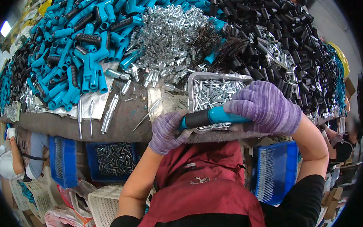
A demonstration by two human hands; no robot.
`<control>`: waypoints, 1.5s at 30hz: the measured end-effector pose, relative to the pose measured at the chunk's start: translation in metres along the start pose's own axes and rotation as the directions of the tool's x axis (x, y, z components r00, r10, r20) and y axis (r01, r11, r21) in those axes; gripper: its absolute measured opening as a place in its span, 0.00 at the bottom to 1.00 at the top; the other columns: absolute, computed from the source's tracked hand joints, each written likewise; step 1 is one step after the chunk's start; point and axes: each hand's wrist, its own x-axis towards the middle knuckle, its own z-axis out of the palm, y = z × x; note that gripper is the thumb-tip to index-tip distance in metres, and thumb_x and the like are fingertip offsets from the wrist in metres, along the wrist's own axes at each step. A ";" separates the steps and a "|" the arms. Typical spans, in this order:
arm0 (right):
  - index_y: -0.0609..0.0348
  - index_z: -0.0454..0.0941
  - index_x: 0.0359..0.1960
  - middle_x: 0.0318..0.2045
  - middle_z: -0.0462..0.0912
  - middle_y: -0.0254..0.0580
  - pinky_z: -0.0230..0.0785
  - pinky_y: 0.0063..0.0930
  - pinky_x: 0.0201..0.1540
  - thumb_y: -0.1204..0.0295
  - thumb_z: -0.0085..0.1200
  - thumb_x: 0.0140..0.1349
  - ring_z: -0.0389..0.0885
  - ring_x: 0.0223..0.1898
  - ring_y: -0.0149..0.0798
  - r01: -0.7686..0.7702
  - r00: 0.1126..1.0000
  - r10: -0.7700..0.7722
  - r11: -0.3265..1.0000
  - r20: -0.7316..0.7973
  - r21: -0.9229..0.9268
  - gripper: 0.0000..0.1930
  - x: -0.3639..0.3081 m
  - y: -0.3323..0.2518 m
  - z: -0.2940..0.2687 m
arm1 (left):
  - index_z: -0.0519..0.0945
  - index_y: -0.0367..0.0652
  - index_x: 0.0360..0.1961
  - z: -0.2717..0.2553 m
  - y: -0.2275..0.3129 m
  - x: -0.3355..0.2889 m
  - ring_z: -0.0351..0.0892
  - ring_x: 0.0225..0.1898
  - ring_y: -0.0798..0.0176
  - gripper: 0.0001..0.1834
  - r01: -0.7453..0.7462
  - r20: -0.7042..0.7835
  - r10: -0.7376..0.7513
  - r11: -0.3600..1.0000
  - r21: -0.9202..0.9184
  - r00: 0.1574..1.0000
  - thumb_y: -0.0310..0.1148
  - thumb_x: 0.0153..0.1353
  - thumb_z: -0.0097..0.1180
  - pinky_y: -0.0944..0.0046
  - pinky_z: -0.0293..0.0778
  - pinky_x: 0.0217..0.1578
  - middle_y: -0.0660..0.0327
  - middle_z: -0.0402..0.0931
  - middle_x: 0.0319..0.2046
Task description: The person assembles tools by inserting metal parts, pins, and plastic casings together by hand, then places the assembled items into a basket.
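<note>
A teal tubular handle [217, 115] with a black grip sleeve lies level between my gloved hands, above the table's near edge. My left hand [166, 131], in a purple knit glove, is closed round its left end. Wrapped over its right part is my right hand [269, 107], gloved alike, hiding some of the teal surface. Just behind the handle stands a metal tray [190, 86] full of small silver pins [215, 91]. Thin metal rods [92, 118] and a silver split tube [110, 114] lie on the table to the left.
Teal pistol-shaped housings [92, 60] are heaped at the left, silver fittings [165, 36] and dark springs [223, 49] in the middle, black sleeves [266, 10] at the right. Blue crates [63, 161] and a white basket [106, 203] stand below the edge. Other people [7, 159] sit at both sides.
</note>
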 end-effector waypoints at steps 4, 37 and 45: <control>0.53 0.72 0.40 0.27 0.77 0.39 0.69 0.30 0.32 0.60 0.64 0.44 0.78 0.29 0.42 -0.290 0.957 0.280 0.910 0.079 0.296 0.22 -0.013 0.006 0.013 | 0.71 0.47 0.46 0.007 0.009 -0.004 0.72 0.27 0.52 0.27 -0.032 -0.120 0.052 0.986 0.166 0.991 0.38 0.41 0.63 0.56 0.67 0.27 0.57 0.72 0.29; 0.58 0.70 0.40 0.27 0.76 0.46 0.68 0.32 0.34 0.59 0.60 0.51 0.77 0.31 0.41 -0.556 0.805 0.547 0.557 0.232 0.617 0.21 -0.026 0.001 0.037 | 0.75 0.47 0.34 0.007 0.019 -0.003 0.73 0.21 0.49 0.20 0.127 -0.020 -0.130 0.910 0.396 0.991 0.37 0.36 0.65 0.56 0.69 0.21 0.56 0.74 0.22; 0.57 0.71 0.40 0.28 0.76 0.38 0.68 0.29 0.36 0.58 0.62 0.48 0.76 0.30 0.33 -0.432 0.895 0.415 0.724 0.161 0.537 0.22 -0.034 0.003 0.039 | 0.69 0.44 0.42 -0.012 0.014 -0.005 0.74 0.30 0.49 0.24 0.087 0.240 -0.084 0.996 0.000 0.967 0.37 0.44 0.62 0.54 0.70 0.28 0.51 0.72 0.29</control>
